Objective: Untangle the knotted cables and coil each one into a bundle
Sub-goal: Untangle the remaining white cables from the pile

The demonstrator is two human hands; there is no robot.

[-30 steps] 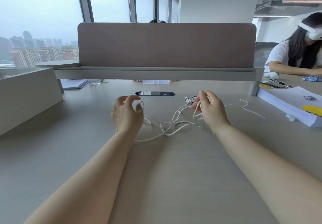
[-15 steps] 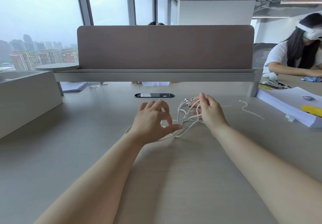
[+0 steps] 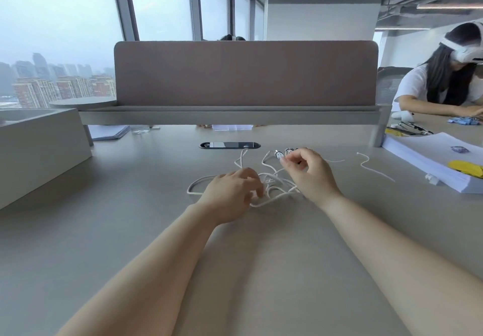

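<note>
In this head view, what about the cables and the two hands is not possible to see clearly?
All in the head view:
- Number of white cables in the tangle: thin strands overlap.
- Grip of the left hand: its fingertips are motion-blurred.
- Whether the right hand holds a strand: its curled fingers cover the spot.
- Type of the plugs: too small.

cables (image 3: 271, 197): white, smooth | desk (image 3: 130, 218): matt grey | divider (image 3: 245, 74): cloth-like
</note>
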